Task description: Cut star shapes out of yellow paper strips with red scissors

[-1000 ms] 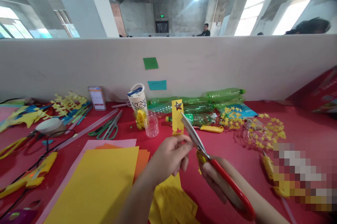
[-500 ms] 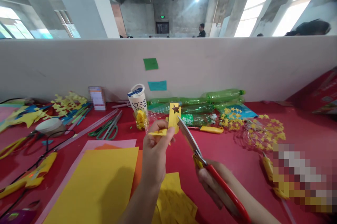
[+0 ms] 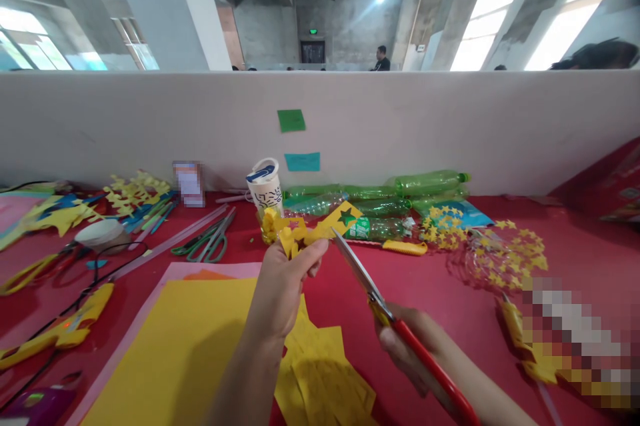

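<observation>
Between the thumb and fingers of my left hand (image 3: pixel 285 279) is a strip of yellow paper (image 3: pixel 327 225) with a star-shaped hole near its far end. More cut yellow paper bunches up at the same fingers. My right hand (image 3: pixel 415 339) is wrapped around the red handles of a pair of scissors (image 3: pixel 367 279). Its blades look closed, and their tip lies right by the lower edge of the strip; whether it touches I cannot tell. Below my hands, cut yellow paper pieces (image 3: pixel 325 373) overlap on the red table (image 3: pixel 400 266).
Yellow sheets (image 3: pixel 175 339) lie at the left near a glue gun (image 3: pixel 75 323) and green-handled scissors (image 3: pixel 207 243). Behind stand a white cup (image 3: pixel 265 189) and green plastic bottles (image 3: pixel 430 181). A yellow cutter (image 3: pixel 404 248) and star garlands (image 3: pixel 510 253) lie at the right. A white partition (image 3: pixel 400 126) closes the back.
My left hand has shifted left and turned the strip from upright to slanting right, with the star hole at its upper right. The scissors have barely moved.
</observation>
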`<state>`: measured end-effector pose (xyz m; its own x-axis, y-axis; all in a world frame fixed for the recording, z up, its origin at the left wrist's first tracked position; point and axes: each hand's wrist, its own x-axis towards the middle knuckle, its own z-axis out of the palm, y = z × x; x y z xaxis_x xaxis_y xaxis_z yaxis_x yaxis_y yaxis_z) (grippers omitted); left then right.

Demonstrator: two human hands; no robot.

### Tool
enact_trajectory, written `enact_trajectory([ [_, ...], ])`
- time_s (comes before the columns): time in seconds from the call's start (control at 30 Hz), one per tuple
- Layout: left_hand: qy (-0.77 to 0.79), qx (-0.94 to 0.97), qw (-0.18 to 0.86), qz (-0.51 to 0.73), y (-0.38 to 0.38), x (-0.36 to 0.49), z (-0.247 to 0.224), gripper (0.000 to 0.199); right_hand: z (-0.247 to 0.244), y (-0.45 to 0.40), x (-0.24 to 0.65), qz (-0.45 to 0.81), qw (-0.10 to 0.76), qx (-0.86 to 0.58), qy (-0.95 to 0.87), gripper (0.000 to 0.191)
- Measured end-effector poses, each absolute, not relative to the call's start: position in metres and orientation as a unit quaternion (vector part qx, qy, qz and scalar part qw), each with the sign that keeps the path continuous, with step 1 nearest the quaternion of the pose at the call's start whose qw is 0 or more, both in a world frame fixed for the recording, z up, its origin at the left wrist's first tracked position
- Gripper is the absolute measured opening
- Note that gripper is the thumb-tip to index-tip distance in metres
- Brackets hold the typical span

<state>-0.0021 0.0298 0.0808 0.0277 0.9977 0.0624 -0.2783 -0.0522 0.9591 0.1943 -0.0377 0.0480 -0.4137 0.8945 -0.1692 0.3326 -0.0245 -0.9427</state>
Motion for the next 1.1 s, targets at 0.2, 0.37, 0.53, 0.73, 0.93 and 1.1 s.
enact_trajectory([
  [0.2,0.433,0.429,0.539,0.582,0.0300,-0.0050,0.0816,0.028,0.0516,-0.0376,0.1946,0.534,0.245,-0.474,-0.656,0.046],
  [0.37,0.448,0.431,0.519,0.587,0.0303,-0.0059,0.0818,0.018,0.0501,-0.0376,0.1955,0.525,0.241,-0.464,-0.671,0.047],
  [0.53,0.470,0.446,0.500,0.574,0.0313,-0.0082,0.0795,0.018,0.0500,-0.0383,0.1952,0.528,0.240,-0.455,-0.676,0.050],
  [0.73,0.487,0.454,0.495,0.559,0.0315,-0.0098,0.0804,0.021,0.0543,-0.0383,0.1940,0.521,0.223,-0.464,-0.681,0.051],
  [0.93,0.481,0.440,0.501,0.570,0.0317,-0.0080,0.0800,0.019,0.0552,-0.0382,0.1941,0.524,0.211,-0.471,-0.677,0.051],
  [1.1,0.477,0.448,0.495,0.571,0.0324,-0.0074,0.0799,0.016,0.0530,-0.0385,0.1949,0.524,0.225,-0.466,-0.676,0.051],
])
